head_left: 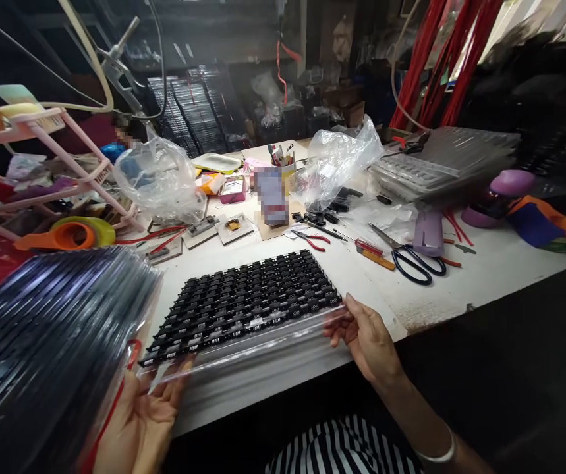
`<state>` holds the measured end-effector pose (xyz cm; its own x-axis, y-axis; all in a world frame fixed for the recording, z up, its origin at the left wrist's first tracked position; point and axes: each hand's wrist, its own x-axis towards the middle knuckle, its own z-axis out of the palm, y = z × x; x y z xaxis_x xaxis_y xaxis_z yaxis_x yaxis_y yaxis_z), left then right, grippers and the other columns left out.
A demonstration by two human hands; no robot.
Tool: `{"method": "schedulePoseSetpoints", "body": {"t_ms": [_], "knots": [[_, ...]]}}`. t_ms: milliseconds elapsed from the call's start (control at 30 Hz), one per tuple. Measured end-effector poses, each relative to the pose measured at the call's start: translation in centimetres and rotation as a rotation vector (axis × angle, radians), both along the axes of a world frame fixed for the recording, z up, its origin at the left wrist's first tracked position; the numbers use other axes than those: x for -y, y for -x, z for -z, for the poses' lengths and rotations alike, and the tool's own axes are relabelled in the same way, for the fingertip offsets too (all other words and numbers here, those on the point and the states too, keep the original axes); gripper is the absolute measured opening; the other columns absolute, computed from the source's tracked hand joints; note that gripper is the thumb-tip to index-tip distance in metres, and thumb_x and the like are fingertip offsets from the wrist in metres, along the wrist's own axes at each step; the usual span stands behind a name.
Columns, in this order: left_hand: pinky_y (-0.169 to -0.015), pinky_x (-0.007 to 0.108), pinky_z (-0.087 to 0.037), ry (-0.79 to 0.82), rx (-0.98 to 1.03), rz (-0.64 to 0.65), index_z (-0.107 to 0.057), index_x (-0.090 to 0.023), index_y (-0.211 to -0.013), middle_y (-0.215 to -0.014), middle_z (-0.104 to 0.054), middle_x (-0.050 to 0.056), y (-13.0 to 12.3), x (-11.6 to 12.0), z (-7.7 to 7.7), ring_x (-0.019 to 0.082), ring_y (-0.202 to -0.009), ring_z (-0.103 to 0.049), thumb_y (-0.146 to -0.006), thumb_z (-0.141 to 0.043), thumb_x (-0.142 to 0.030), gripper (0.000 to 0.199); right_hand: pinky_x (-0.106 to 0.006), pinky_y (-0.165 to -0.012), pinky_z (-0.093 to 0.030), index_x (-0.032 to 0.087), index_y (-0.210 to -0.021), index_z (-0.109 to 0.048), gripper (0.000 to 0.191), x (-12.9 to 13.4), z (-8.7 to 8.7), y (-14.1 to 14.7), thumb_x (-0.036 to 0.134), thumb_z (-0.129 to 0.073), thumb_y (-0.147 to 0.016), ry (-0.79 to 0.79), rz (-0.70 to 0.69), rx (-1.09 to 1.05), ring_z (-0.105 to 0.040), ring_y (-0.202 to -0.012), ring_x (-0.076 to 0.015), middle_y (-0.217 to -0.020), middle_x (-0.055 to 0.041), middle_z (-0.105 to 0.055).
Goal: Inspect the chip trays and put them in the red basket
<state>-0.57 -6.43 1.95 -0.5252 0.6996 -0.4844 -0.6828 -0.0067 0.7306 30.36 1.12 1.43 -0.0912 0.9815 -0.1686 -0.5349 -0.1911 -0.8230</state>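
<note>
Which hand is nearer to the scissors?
Right. The right hand is at the near right corner of the tray, on the near side of the scissors; the left hand is at the near left corner, farther away.

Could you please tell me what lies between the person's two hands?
In the head view, a clear tray of black parts spans the stretch between the left hand and the right hand, each holding a near corner.

On the flat white worktable, steel scissors with dark blue looped handles lay at right, small pliers with red handles lay left of them, and a crumpled transparent plastic bag lay farther.
</note>
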Motion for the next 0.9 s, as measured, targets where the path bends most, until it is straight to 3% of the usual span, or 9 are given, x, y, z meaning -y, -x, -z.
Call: {"method": "schedulePoseSetpoints", "body": {"t_ms": [133,267,367,500,600,667,767,833,900], "knots": [[-0.1,0.052,-0.039,-0.025,0.095,-0.077,-0.052,-0.023,-0.129,-0.122,-0.063,0.01,-0.4,-0.3,0.3,0.027,-0.12,-0.052,-0.091,-0.027,-0.015,0.046,-0.022,-0.043,-0.049,0.011,-0.074,-0.06,0.039,4.1,1.1,-0.2,0.047,-0.055,-0.086,0.144,-0.236,0.091,-0.064,-0.055,-0.0155,-0.076,-0.0131,-0.07],[-0.108,0.052,-0.028,-0.074,0.019,-0.169,-0.044,-0.008,-0.133,-0.129,-0.055,0.019,-2.1,-0.9,0.1,0.028,-0.123,-0.049,-0.088,-0.038,-0.018,0.046,-0.019,-0.036,-0.045,0.012,-0.075,-0.054,0.048,7.7,3.8,1.6,0.059,-0.061,-0.075,0.308,-0.533,0.103,-0.065,-0.051,-0.0172,-0.071,-0.0144,-0.07],[-0.108,0.043,-0.032,-0.097,-0.112,-0.213,-0.045,-0.011,-0.133,-0.137,-0.048,0.018,-3.5,-0.8,0.2,0.025,-0.125,-0.047,-0.086,-0.051,-0.026,0.05,-0.018,-0.036,-0.044,0.011,-0.08,-0.054,0.053,8.7,4.8,3.2,0.063,-0.06,-0.071,0.343,-0.704,0.144,-0.066,-0.051,-0.0176,-0.068,-0.0127,-0.069],[-0.107,0.036,-0.036,-0.096,-0.268,-0.203,-0.049,-0.019,-0.13,-0.141,-0.044,0.014,-5.3,0.2,0.7,0.021,-0.129,-0.042,-0.086,-0.055,-0.032,0.046,-0.015,-0.037,-0.038,0.012,-0.077,-0.058,0.05,7.8,3.3,2.3,0.061,-0.05,-0.081,0.188,-0.879,0.46,-0.062,-0.051,-0.0122,-0.066,-0.0077,-0.067],[-0.108,0.033,-0.035,-0.112,-0.306,-0.204,-0.053,-0.022,-0.126,-0.142,-0.045,0.01,-6.7,1.6,1.0,0.02,-0.129,-0.041,-0.087,-0.056,-0.029,0.041,-0.019,-0.042,-0.041,0.014,-0.071,-0.06,0.047,5.2,1.2,-0.3,0.054,-0.043,-0.088,-0.056,-0.776,0.702,-0.059,-0.054,-0.0117,-0.065,-0.0051,-0.065],[-0.109,0.031,-0.034,-0.097,-0.304,-0.185,-0.055,-0.024,-0.124,-0.142,-0.045,0.006,-7.7,2.4,1.2,0.019,-0.13,-0.041,-0.087,-0.056,-0.029,0.038,-0.024,-0.052,-0.048,0.016,-0.083,-0.063,0.042,2.4,0.4,-1.7,0.051,-0.042,-0.091,-0.201,-0.516,0.776,-0.061,-0.061,-0.0139,-0.071,-0.0046,-0.066],[-0.11,0.03,-0.032,-0.058,-0.288,-0.101,-0.055,-0.03,-0.124,-0.142,-0.045,0.001,-9.2,3.5,1.5,0.018,-0.132,-0.038,-0.086,-0.057,-0.032,0.038,-0.035,-0.078,-0.049,0.018,-0.102,-0.063,0.034,-2.1,0.6,-2.4,0.045,-0.046,-0.09,-0.414,-0.141,0.943,-0.061,-0.09,-0.0206,-0.098,-0.0082,-0.066],[-0.111,0.029,-0.031,-0.031,-0.271,-0.048,-0.054,-0.032,-0.126,-0.143,-0.044,-0.002,-9.7,3.9,1.6,0.018,-0.132,-0.038,-0.085,-0.058,-0.034,0.041,-0.04,-0.087,-0.046,0.019,-0.108,-0.062,0.033,-4.3,1.2,-2.0,0.042,-0.046,-0.09,-0.52,-0.115,1.022,-0.058,-0.1,-0.0238,-0.107,-0.0095,-0.065],[-0.11,0.03,-0.031,-0.012,-0.271,-0.02,-0.052,-0.033,-0.128,-0.144,-0.043,-0.001,-9.5,4.0,1.7,0.018,-0.132,-0.038,-0.084,-0.059,-0.036,0.044,-0.043,-0.087,-0.045,0.02,-0.108,-0.063,0.033,-5.1,1.6,-1.4,0.04,-0.045,-0.09,-0.584,-0.145,1.07,-0.058,-0.097,-0.0249,-0.103,-0.0095,-0.066]]}}
